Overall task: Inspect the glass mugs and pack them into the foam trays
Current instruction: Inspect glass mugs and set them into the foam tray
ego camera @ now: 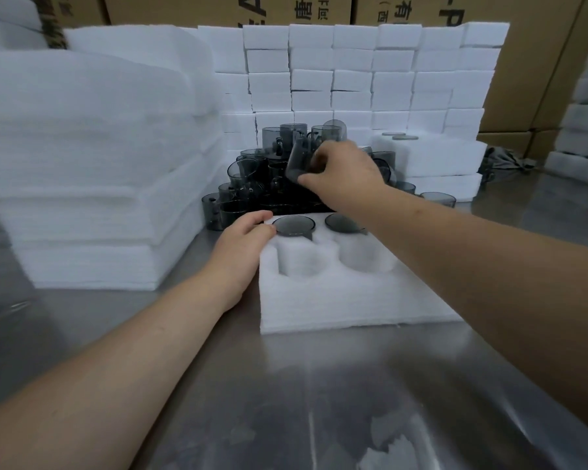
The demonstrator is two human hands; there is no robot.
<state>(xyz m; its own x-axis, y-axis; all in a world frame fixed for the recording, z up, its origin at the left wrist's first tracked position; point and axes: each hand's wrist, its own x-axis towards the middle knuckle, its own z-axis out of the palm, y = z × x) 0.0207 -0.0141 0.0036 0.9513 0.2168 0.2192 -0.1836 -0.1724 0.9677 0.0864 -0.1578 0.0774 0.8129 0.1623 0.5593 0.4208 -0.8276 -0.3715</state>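
Right hand grips mug at 12 o'clock; lower it squarely into empty pocket while left hand holds foam tray.

A single wide-angle view is taken from head height, tilted forward and down over the desk. The foam tray is seen close at centre, and stacked foam blocks are framed farther off at 12 o'clock.
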